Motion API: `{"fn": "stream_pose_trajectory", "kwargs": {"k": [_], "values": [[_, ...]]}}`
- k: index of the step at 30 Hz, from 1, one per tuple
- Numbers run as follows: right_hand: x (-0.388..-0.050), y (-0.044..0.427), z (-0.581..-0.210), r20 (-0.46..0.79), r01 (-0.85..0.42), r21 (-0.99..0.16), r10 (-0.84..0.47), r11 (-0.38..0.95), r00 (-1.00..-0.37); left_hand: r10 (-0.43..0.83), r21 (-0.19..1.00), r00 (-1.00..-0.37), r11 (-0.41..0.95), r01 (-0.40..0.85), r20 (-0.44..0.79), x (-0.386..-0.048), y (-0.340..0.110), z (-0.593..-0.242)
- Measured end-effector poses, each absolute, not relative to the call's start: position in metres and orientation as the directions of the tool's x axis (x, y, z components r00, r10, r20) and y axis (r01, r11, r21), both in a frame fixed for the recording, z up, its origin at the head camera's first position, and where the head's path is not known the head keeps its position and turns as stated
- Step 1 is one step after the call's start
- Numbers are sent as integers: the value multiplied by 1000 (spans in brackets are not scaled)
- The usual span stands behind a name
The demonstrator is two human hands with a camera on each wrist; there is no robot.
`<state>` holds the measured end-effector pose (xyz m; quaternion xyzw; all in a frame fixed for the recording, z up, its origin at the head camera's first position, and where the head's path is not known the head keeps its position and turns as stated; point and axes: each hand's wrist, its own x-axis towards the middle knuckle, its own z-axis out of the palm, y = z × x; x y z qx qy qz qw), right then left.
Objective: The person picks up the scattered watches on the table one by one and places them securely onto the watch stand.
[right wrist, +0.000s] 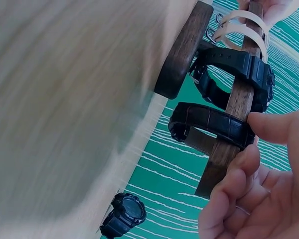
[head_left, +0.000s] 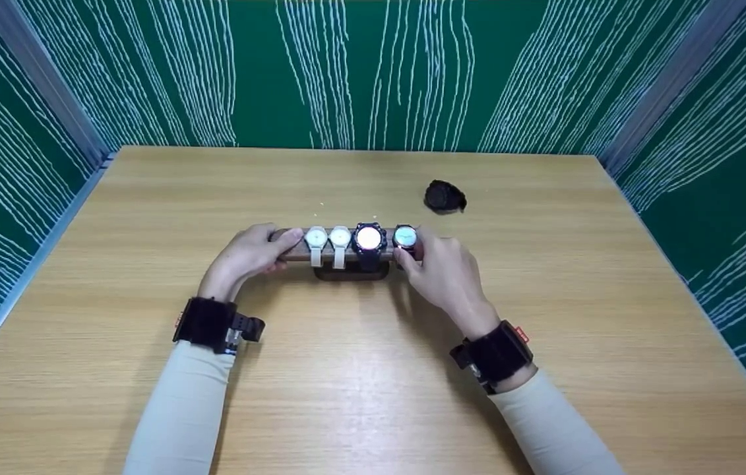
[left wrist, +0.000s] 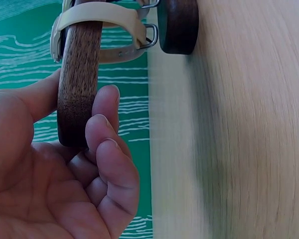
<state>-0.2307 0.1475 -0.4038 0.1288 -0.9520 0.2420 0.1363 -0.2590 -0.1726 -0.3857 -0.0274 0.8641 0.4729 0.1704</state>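
A dark wooden watch stand (head_left: 292, 252) stands at mid-table, its base (left wrist: 178, 27) under the crossbar. My left hand (head_left: 250, 254) grips the bar's left end, thumb on one side and curled fingers on the other. Two watches with cream straps (left wrist: 102, 15) hang beside it, then a bulky black watch (right wrist: 261, 82). At the right end is a watch with a dark leather strap (right wrist: 209, 119) and a pale bluish dial, looped round the bar. My right hand (head_left: 445, 270) pinches this watch at its case, the fingers partly hidden behind it.
Another black watch (head_left: 444, 197) lies on the wooden table (head_left: 359, 396), behind and right of the stand. Small pale specks lie behind the stand. Green panels with white streaks (head_left: 412, 72) enclose the table at the back and both sides.
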Motion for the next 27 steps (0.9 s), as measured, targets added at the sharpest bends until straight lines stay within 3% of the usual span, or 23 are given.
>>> {"fn": "stream_pose_trajectory", "kwargs": {"k": [27], "values": [[-231,147,-405,322,-318,-417,-189,851,-928,117,806,-944,558,-196,-310,-258,-174,-385]]}}
